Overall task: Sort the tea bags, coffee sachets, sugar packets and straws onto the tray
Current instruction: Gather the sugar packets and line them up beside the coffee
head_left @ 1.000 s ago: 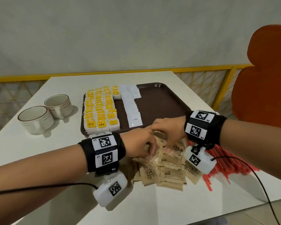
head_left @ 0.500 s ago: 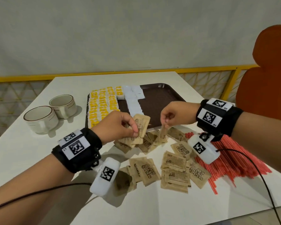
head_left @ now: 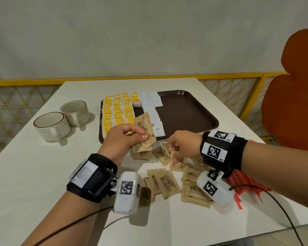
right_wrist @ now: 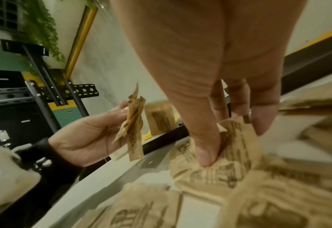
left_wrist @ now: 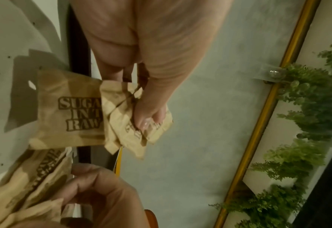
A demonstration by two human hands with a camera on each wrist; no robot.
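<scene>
The left hand (head_left: 122, 140) pinched a small stack of brown sugar packets (head_left: 144, 132), lifted above the tray's (head_left: 194, 110) near edge. The right hand (head_left: 182, 146) pinched one packet (right_wrist: 229, 148) in the loose pile (head_left: 169, 181) on the table (head_left: 34, 174), probably only its corner.

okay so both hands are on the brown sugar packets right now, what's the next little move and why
Probably lift the packet the right hand is pinching off the table pile and slip it into the stack of sugar packets the left hand grips near the tray. The left hand already holds several, and the tray's right side is bare beside the tea bags and coffee sachets.
</scene>
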